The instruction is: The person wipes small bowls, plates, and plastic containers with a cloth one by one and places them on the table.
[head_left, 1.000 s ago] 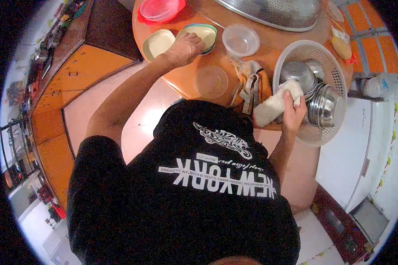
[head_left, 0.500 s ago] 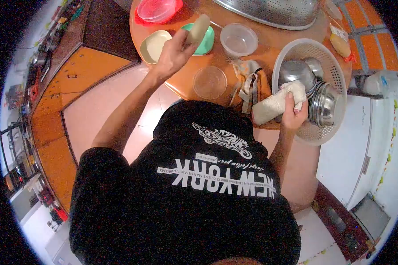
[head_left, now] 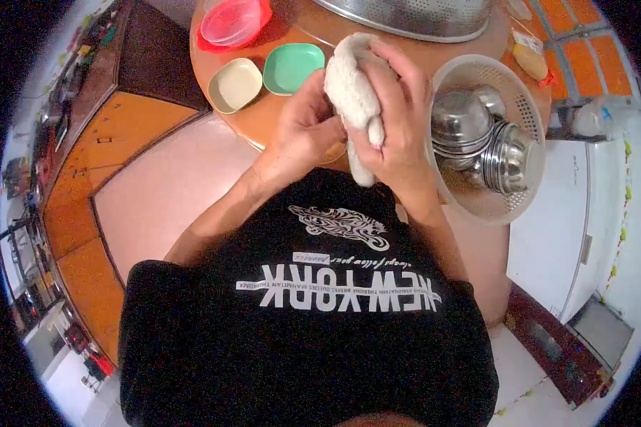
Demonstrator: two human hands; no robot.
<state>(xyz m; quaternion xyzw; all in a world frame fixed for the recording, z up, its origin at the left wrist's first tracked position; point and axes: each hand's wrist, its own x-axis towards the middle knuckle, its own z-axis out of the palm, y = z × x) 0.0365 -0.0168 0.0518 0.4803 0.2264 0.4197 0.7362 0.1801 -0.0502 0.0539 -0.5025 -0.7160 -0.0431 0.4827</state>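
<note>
White cloth point(head_left: 352, 82) is bunched between the person's two hands, raised in front of the chest above the near edge of the orange-brown desk point(head_left: 267, 114), with one loose end hanging down toward the black shirt point(head_left: 320, 349). Both forearms reach forward and angle inward. The right hand point(head_left: 397, 117) comes at the cloth from the right, its back turned up and its fingers curled over the top, the grip closed on the fabric. The left hand point(head_left: 303, 132) meets it from the other side, thumb pointing inward near the cloth's edge; its other fingers are partly hidden, so I cannot tell how tight its grip is or whether it holds anything besides fabric. Hands and cloth together block the middle of the desk from view. Left of them, a green dish point(head_left: 293, 69) stands just beside a cream dish point(head_left: 235, 87), with a pink container point(head_left: 231, 23) farther back. A perforated metal colander point(head_left: 420, 16) sits at the far side. Near the right hand, a pale plastic basket point(head_left: 488, 208) holds steel bowls point(head_left: 463, 117).
</note>
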